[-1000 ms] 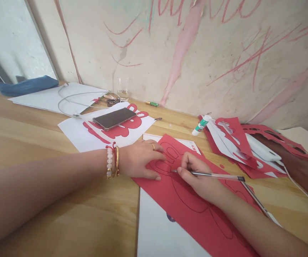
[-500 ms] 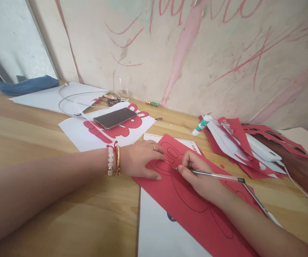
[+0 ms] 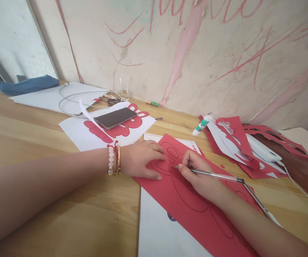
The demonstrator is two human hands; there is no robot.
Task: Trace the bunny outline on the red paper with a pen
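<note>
A sheet of red paper (image 3: 167,200) lies slantwise over a white pad (image 3: 156,228) on the wooden table, with the outline of a long-eared animal drawn on it in dark line. My left hand (image 3: 140,159) lies flat on the paper's upper left edge, fingers outstretched, a ring and bracelets on it. In my right hand (image 3: 199,175) is a clear-barrelled pen (image 3: 220,176), held between thumb and fingers. Its tip meets the paper near the base of the drawn ears. My right hand and forearm hide part of the drawing.
A phone (image 3: 116,117) rests on white paper (image 3: 73,134) bearing a red rabbit cut-out (image 3: 135,122). Behind are a cable, keys and a glass (image 3: 123,93). A glue stick (image 3: 202,125) stands beside red paper scraps (image 3: 236,139) and a white charger (image 3: 263,148). The wall closes off the back.
Both hands and the pen stay nearly where they were. At the phone's left, a white paper strip has lifted and curled upward.
</note>
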